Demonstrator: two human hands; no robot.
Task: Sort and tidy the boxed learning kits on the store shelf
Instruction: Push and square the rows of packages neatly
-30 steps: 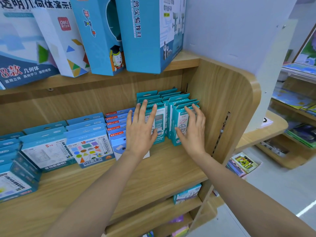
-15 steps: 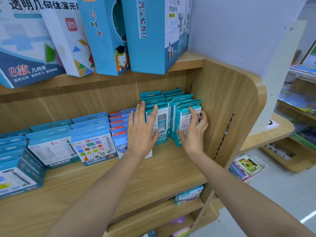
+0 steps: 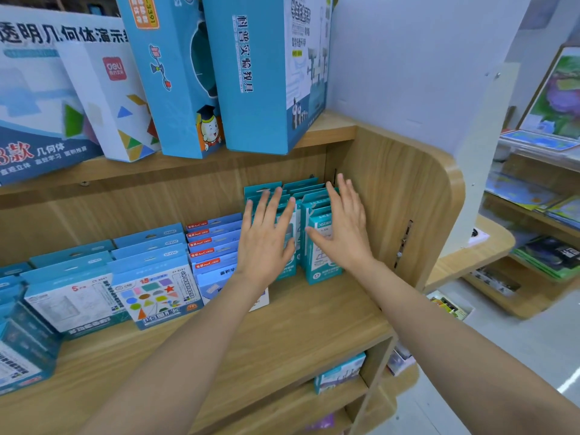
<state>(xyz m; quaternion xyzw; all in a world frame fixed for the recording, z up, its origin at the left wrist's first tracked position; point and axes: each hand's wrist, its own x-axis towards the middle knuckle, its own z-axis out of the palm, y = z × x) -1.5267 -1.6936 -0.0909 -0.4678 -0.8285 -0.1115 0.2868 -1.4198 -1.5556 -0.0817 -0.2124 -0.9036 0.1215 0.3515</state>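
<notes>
Two rows of small teal boxed kits (image 3: 323, 268) stand upright at the right end of the wooden middle shelf (image 3: 292, 324), against its side panel. My left hand (image 3: 266, 243) lies flat with straight fingers on the front of the left teal row. My right hand (image 3: 343, 229) lies flat, fingers spread, against the front and right side of the right teal row. Neither hand holds anything. To the left stand a row of light-blue kits with red labels (image 3: 213, 246) and a row fronted by a coloured-shapes box (image 3: 153, 293).
More blue kit rows (image 3: 72, 299) fill the shelf's left part. Large boxes (image 3: 257, 73) stand on the upper shelf overhead. The curved wooden side panel (image 3: 408, 199) closes the right end. A lower shelf holds one teal box (image 3: 340, 373). Another display unit (image 3: 543, 246) stands at right.
Both hands have slid a little further up and back along the teal rows; my right hand's fingers have gone from curled round the front box's edge to straight and spread.
</notes>
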